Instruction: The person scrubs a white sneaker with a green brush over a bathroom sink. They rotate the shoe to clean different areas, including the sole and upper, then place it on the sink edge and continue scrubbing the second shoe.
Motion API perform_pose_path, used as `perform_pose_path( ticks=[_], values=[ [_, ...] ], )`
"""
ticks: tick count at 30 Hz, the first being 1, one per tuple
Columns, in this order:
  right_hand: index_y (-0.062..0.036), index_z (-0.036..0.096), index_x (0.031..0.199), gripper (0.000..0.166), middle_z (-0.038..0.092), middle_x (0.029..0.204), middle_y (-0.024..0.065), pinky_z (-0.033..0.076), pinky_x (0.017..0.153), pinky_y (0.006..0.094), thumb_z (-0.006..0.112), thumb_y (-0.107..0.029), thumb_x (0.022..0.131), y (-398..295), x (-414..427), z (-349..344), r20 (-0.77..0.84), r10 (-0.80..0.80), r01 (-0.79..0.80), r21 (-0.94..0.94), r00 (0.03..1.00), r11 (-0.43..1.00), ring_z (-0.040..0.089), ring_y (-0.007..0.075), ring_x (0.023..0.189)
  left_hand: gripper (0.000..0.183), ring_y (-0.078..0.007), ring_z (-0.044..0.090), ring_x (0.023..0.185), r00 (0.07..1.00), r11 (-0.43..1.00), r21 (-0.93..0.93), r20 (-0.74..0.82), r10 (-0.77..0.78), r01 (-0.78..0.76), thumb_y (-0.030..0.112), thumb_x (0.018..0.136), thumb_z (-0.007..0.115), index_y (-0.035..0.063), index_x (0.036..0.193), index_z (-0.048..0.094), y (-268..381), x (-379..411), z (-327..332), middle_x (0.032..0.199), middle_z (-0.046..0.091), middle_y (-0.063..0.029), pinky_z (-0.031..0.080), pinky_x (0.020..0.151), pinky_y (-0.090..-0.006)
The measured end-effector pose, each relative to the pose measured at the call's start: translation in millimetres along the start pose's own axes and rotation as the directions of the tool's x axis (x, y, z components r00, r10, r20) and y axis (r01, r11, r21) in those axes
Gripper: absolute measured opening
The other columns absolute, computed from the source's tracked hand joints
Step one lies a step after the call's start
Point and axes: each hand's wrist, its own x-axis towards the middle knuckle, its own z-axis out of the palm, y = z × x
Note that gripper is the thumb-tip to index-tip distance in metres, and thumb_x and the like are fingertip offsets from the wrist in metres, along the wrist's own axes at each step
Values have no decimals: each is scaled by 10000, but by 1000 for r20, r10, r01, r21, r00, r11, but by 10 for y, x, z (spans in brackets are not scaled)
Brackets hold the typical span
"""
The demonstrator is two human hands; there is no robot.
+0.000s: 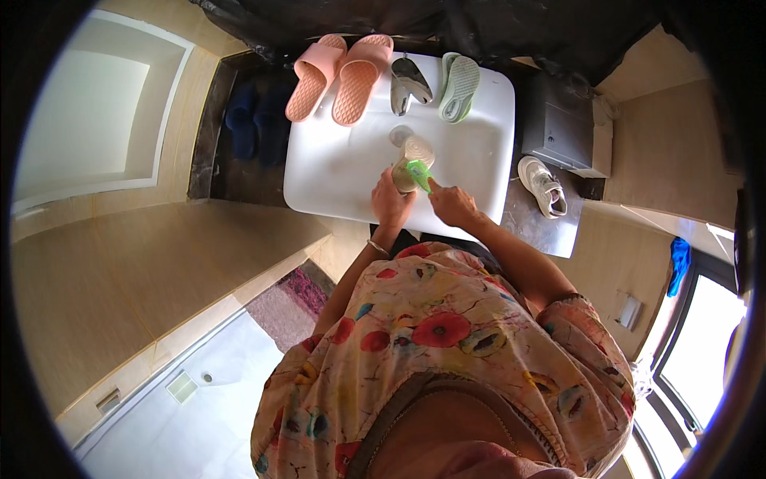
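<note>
Over the white sink basin (pixel 461 209), my left hand (pixel 392 200) grips a beige shoe (pixel 417 149) with its ringed sole facing up. A green scrubbing brush (pixel 420 173) is in my right hand (pixel 453 205), its head against the middle of the sole. Beyond the shoe lies the round metal drain (pixel 401 136). Along the far rim stand a pair of pink slippers (pixel 354 93), a chrome faucet (pixel 410 84) and a pair of pale green insoles or shoe soles (pixel 459 90). The brush bristles are hidden.
On the dark counter to the right sit a white shoe with straps (pixel 543 187) and a grey metal box (pixel 559 129). Dark blue slippers (pixel 242 123) lie to the left of the basin. Black plastic sheeting (pixel 419 21) hangs along the far side.
</note>
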Motion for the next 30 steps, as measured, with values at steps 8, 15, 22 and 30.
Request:
perform_pose_path(
  ticks=[8, 15, 22, 30],
  values=[
    [-122, 495, 1162, 341, 634, 890, 191, 470, 736, 502, 399, -295, 885, 174, 930, 234, -89, 82, -82, -1, 993, 997, 607, 390, 845, 613, -331, 547, 972, 1000, 1000, 13, 1, 11, -11, 174, 646, 713, 58, 1166, 411, -16, -2, 7, 1047, 573, -150, 410, 822, -436],
    [-114, 498, 1129, 322, 627, 968, 178, 465, 771, 501, 420, -299, 878, 219, 279, 31, 9, 93, -93, 48, 996, 994, 596, 371, 922, 628, -330, 551, 956, 997, 997, 36, -23, 76, -75, 162, 627, 713, 51, 1166, 411, -30, 0, 17, 1028, 577, -143, 417, 809, -439],
    [-160, 499, 1182, 336, 626, 935, 184, 468, 761, 494, 424, -301, 886, 359, 1122, 100, -124, 147, -145, 25, 981, 989, 595, 384, 870, 655, -330, 544, 973, 999, 997, 65, 25, 41, -43, 176, 628, 717, 54, 1187, 399, -44, -7, 23, 1064, 562, -136, 415, 809, -440],
    [-94, 527, 1104, 314, 617, 924, 217, 459, 766, 505, 436, -294, 880, 578, 779, 49, -29, 30, -29, 57, 999, 998, 588, 403, 871, 682, -329, 541, 976, 998, 998, -3, 2, 55, -55, 162, 615, 724, 31, 1199, 396, -101, -2, 43, 1083, 553, -145, 416, 805, -438]
  ],
)
